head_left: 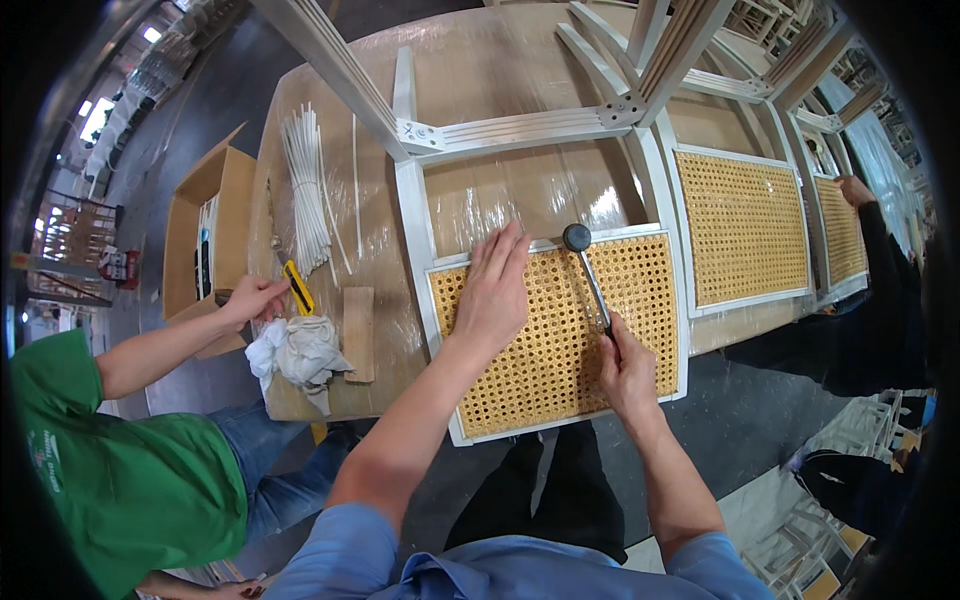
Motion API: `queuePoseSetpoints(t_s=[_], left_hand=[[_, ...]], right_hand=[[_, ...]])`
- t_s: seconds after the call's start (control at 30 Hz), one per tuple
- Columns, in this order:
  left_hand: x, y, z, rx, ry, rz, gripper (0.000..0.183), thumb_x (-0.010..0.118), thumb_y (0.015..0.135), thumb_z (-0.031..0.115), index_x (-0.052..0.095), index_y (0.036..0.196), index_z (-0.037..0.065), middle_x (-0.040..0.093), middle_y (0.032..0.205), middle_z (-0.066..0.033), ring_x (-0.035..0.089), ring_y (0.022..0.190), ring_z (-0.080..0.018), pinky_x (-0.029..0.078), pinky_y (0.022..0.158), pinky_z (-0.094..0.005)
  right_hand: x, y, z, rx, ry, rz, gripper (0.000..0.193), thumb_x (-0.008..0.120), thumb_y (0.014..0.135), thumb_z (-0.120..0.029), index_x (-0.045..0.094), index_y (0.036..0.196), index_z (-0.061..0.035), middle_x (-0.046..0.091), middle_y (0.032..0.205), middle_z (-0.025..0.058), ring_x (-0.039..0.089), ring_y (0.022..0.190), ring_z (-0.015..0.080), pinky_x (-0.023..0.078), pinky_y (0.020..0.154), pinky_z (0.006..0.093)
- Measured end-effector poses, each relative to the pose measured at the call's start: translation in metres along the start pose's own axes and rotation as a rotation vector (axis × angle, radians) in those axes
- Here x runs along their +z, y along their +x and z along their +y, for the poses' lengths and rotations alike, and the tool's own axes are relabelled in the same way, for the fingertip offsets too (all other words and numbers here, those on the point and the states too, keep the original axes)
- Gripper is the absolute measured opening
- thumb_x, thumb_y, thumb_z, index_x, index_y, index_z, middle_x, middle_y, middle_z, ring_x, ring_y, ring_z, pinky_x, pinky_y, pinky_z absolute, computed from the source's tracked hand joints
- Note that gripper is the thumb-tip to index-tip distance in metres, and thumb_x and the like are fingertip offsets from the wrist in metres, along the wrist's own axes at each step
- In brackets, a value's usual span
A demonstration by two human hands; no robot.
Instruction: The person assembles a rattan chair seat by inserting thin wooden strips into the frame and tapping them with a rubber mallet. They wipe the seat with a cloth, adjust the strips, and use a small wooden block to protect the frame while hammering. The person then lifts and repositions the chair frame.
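Note:
A whitish wooden chair frame lies on the table with its woven cane seat panel toward me. My left hand rests flat on the panel's upper left part, fingers stretched toward the white upper rail. Nothing shows in its grasp. In my right hand is the dark handle of a small mallet, gripped over the panel's right half. The mallet's round black head is at the panel's upper edge, to the right of my left fingertips. Whether it touches the rail I cannot tell.
Left on the table lie a bundle of white strips, a wood block, white rags and a yellow utility knife at a co-worker's hand. A cardboard box stands beyond. More cane panels and another person's hand are right.

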State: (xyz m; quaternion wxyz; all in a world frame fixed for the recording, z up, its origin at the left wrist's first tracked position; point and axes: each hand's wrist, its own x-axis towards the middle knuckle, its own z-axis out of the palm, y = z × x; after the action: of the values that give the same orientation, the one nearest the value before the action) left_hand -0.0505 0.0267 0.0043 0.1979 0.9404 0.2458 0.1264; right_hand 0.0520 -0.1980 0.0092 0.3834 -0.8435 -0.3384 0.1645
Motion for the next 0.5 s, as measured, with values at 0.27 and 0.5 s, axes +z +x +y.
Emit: queuePoseSetpoints(t_s=[0.27,0.5], left_hand=[[0.006,-0.023,-0.006,0.025,0.195,-0.023,0.060,0.049,0.107,0.037,0.040,0.157,0.005,0.036,0.166,-0.0122,0.026,0.156,-0.0343,0.016,0.129,-0.0500],[0.010,-0.021,-0.006,0.037,0.194,-0.003,0.059,0.050,0.107,0.036,0.042,0.156,0.005,0.037,0.165,-0.0133,0.027,0.156,-0.0352,0.017,0.129,-0.0509]], right_hand=[[0.001,-0.003,0.001,0.037,-0.037,-0.014,0.040,0.063,0.102,-0.010,0.060,0.140,0.0012,0.067,0.082,0.0217,0.065,0.066,0.0325,0.053,0.065,0.0396],[0.011,-0.006,-0.008,-0.050,-0.011,-0.035,0.041,0.060,0.103,-0.010,0.057,0.143,-0.0009,0.067,0.089,0.0227,0.067,0.072,0.0336,0.053,0.069,0.0394]])
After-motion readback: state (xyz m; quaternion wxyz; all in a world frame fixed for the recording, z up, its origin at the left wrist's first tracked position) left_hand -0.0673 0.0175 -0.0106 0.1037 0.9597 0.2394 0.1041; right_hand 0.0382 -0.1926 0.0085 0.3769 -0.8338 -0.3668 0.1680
